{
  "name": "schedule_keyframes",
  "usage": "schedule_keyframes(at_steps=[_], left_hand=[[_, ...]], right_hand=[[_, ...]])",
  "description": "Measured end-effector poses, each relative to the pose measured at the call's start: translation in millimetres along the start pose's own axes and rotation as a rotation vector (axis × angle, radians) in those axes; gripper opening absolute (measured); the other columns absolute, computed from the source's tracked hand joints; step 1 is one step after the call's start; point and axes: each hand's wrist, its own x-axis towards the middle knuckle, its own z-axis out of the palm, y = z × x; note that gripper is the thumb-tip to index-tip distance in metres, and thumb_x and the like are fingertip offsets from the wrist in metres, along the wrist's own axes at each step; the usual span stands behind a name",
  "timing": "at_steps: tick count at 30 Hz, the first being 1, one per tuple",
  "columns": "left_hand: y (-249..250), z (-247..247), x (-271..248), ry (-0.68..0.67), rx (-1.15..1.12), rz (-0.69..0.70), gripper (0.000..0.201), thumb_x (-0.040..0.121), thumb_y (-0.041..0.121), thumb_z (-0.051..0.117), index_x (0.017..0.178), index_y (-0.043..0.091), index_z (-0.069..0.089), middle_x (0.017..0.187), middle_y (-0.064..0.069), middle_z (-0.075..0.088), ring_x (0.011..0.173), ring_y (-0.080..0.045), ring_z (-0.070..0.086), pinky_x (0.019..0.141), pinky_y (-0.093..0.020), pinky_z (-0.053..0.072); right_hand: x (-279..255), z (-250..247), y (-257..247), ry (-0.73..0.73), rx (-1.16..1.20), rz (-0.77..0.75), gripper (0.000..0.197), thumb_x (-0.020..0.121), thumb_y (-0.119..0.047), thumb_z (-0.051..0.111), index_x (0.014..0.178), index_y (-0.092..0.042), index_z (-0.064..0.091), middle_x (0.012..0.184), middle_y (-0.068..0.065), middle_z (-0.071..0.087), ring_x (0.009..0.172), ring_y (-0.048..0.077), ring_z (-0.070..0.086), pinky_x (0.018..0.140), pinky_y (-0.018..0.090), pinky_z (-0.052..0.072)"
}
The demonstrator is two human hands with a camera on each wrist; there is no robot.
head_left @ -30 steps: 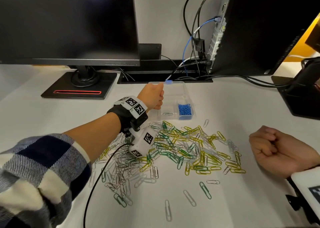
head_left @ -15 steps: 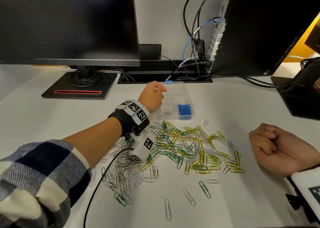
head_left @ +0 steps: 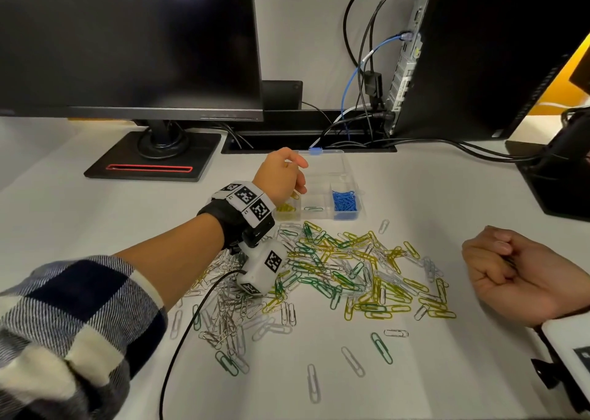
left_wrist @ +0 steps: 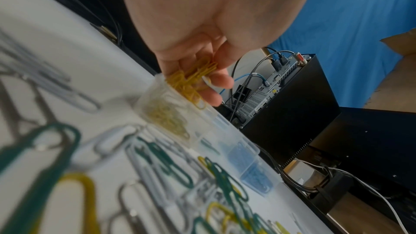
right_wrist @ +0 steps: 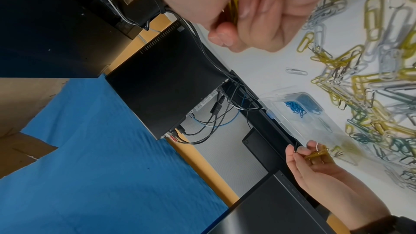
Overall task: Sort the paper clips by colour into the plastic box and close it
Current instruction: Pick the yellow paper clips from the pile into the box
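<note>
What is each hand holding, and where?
Left hand: yellow paper clips bunched in its fingers over the plastic box. Right hand: yellow clips inside its fist.

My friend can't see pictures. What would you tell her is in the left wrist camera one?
A left hand drops yellow paper clips into the end compartment of a clear plastic box. Blue clips fill another compartment, and blurry green, yellow and silver clips cover the white desk nearby.
</note>
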Motion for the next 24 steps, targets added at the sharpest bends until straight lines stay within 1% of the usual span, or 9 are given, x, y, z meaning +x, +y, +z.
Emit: schedule_keyframes(at_steps=[3, 6, 11, 14, 16, 18, 20, 22, 24], left_hand=[[1.5, -1.7, -0.3, -0.007, -0.003, -0.005, 0.026, 0.096, -0.002, 0.030, 0.095, 0.010, 0.053, 0.067, -0.006, 0.057, 0.062, -0.017, 0.061, 0.054, -0.019, 0.049], [2.9, -2.3, -1.3, -0.014, -0.013, -0.011, 0.026, 0.096, -0.004, 0.030, 0.097, 0.010, 0.052, 0.067, -0.007, 0.056, 0.063, -0.018, 0.062, 0.058, -0.022, 0.050], [3.6, -6.0, -3.0, -0.005, -0.009, 0.007, 0.027, 0.093, -0.006, 0.029, 0.103, 0.008, 0.049, 0.066, -0.007, 0.059, 0.073, -0.025, 0.067, 0.071, -0.031, 0.053], [8.4, -10.0, -6.2, -0.060, 0.015, 0.033, 0.030, 0.092, -0.010, 0.028, 0.105, 0.009, 0.047, 0.070, -0.009, 0.061, 0.083, -0.031, 0.069, 0.078, -0.037, 0.055], [12.5, -15.2, -7.9, -0.077, 0.011, 0.059, 0.033, 0.088, -0.016, 0.030, 0.098, 0.011, 0.048, 0.070, -0.010, 0.061, 0.085, -0.034, 0.068, 0.081, -0.040, 0.055], [16.4, -23.8, -10.8, -0.049, 0.012, 0.082, 0.036, 0.086, -0.018, 0.032, 0.092, 0.014, 0.049, 0.068, -0.010, 0.061, 0.082, -0.032, 0.068, 0.080, -0.042, 0.054], [20.0, -35.6, -17.5, -0.001, -0.005, 0.106, 0.033, 0.086, -0.016, 0.033, 0.096, 0.010, 0.051, 0.070, -0.009, 0.063, 0.078, -0.024, 0.068, 0.077, -0.037, 0.055], [21.6, -50.8, -27.5, 0.049, -0.043, 0.111, 0.031, 0.088, -0.014, 0.035, 0.105, 0.006, 0.051, 0.074, -0.007, 0.064, 0.079, -0.020, 0.068, 0.073, -0.028, 0.056], [21.3, -67.5, -40.1, 0.088, -0.122, 0.105, 0.030, 0.088, -0.012, 0.037, 0.104, 0.008, 0.054, 0.072, -0.004, 0.066, 0.082, -0.022, 0.069, 0.074, -0.028, 0.056]], right_hand=[[-0.3, -0.9, -0.5, -0.013, -0.014, 0.017, 0.056, 0.028, 0.011, 0.086, 0.052, -0.019, 0.045, 0.051, -0.009, 0.033, 0.034, 0.008, 0.023, 0.031, 0.020, 0.022], [0.3, 0.4, -1.4, -0.001, -0.045, 0.030, 0.061, 0.022, 0.013, 0.088, 0.051, -0.019, 0.045, 0.050, -0.006, 0.033, 0.034, 0.009, 0.023, 0.031, 0.019, 0.022], [-1.3, 8.4, -1.0, 0.000, -0.048, 0.023, 0.048, 0.032, 0.010, 0.084, 0.051, -0.016, 0.048, 0.055, -0.008, 0.036, 0.036, 0.006, 0.028, 0.033, 0.016, 0.028], [0.2, 15.0, 2.6, -0.035, -0.030, 0.039, 0.055, 0.023, 0.018, 0.085, 0.056, -0.011, 0.052, 0.060, -0.007, 0.042, 0.039, 0.006, 0.035, 0.035, 0.017, 0.035], [4.7, 24.5, 7.3, -0.067, -0.041, 0.056, 0.057, 0.024, 0.018, 0.086, 0.063, -0.009, 0.054, 0.064, -0.003, 0.046, 0.043, 0.008, 0.040, 0.037, 0.019, 0.040], [12.4, 40.8, 16.5, -0.045, -0.080, 0.085, 0.040, 0.048, 0.009, 0.082, 0.071, -0.009, 0.054, 0.066, 0.001, 0.049, 0.047, 0.009, 0.043, 0.040, 0.021, 0.044], [27.0, 63.5, 28.5, 0.031, -0.184, 0.105, 0.007, 0.078, -0.004, 0.057, 0.075, -0.009, 0.054, 0.066, 0.002, 0.049, 0.049, 0.010, 0.043, 0.043, 0.019, 0.045], [48.4, 86.6, 39.6, 0.053, -0.313, 0.120, 0.018, 0.091, -0.007, 0.042, 0.078, -0.009, 0.054, 0.064, 0.004, 0.049, 0.051, 0.010, 0.040, 0.045, 0.017, 0.041], [74.2, 113.6, 53.6, 0.006, -0.441, 0.100, 0.023, 0.097, -0.007, 0.038, 0.080, -0.009, 0.054, 0.064, 0.003, 0.046, 0.053, 0.009, 0.035, 0.049, 0.017, 0.034]])
